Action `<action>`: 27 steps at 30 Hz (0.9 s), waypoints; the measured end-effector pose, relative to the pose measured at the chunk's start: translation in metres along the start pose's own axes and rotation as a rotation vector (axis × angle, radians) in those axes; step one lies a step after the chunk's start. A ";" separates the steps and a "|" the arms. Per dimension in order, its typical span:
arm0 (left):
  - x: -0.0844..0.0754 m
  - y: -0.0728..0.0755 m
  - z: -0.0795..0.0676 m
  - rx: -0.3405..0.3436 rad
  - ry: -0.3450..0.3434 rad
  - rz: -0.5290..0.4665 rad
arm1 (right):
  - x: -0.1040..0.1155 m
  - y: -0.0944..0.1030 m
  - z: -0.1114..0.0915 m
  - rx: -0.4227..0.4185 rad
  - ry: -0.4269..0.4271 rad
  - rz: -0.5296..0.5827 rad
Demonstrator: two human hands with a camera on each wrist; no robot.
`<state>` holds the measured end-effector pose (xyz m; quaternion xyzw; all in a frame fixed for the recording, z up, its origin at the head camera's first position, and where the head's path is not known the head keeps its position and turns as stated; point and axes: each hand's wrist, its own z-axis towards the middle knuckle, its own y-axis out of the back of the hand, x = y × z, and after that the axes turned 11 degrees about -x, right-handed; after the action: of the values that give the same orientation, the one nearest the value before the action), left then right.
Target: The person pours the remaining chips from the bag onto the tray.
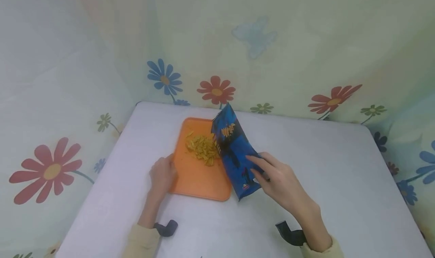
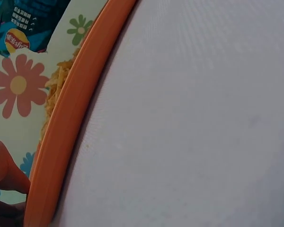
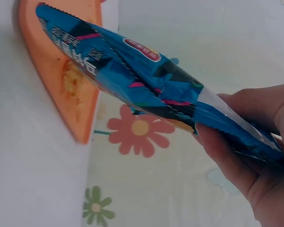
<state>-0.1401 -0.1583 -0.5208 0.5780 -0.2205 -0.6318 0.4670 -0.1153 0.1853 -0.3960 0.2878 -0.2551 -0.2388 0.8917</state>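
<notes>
An orange tray (image 1: 200, 180) lies on the table with a heap of yellow potato chips (image 1: 202, 146) in its middle. At its left edge, my left hand (image 1: 163, 173) grips the rim; the left wrist view shows the thumb (image 2: 7, 165) and a finger at the tray wall (image 2: 80, 99). My right hand (image 1: 280, 180) pinches a blue chip bag (image 1: 238, 156) by its side, thumb and fingers on opposite faces in the right wrist view. The bag is tilted over the tray's right side and hides part of the tray and the heap's right edge.
The white table (image 1: 323, 167) extends on both sides of the tray. A flowered curtain (image 1: 289, 61) stands behind the table and on both sides. A black strap piece (image 1: 166, 228) sticks out at the left wrist, another (image 1: 290, 233) at the right.
</notes>
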 end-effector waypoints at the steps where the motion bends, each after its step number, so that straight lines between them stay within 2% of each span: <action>1: -0.001 0.001 0.000 0.001 0.001 -0.006 | -0.001 0.000 -0.002 -0.015 -0.002 0.000; 7: -0.002 0.007 -0.001 0.015 0.019 -0.013 | -0.014 0.008 -0.016 -0.087 -0.032 -0.057; 14: -0.005 0.005 0.004 0.044 0.011 -0.018 | -0.037 0.043 -0.042 -0.132 -0.140 -0.261; 21: -0.010 0.006 0.003 0.054 0.026 -0.053 | -0.059 0.082 -0.051 -0.098 -0.143 -0.436; 27: -0.006 0.008 -0.001 0.044 0.033 -0.056 | -0.063 0.093 -0.058 -0.045 -0.171 -0.540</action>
<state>-0.1368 -0.1572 -0.5111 0.6044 -0.2105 -0.6301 0.4397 -0.1026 0.3104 -0.3975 0.3043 -0.2381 -0.4967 0.7772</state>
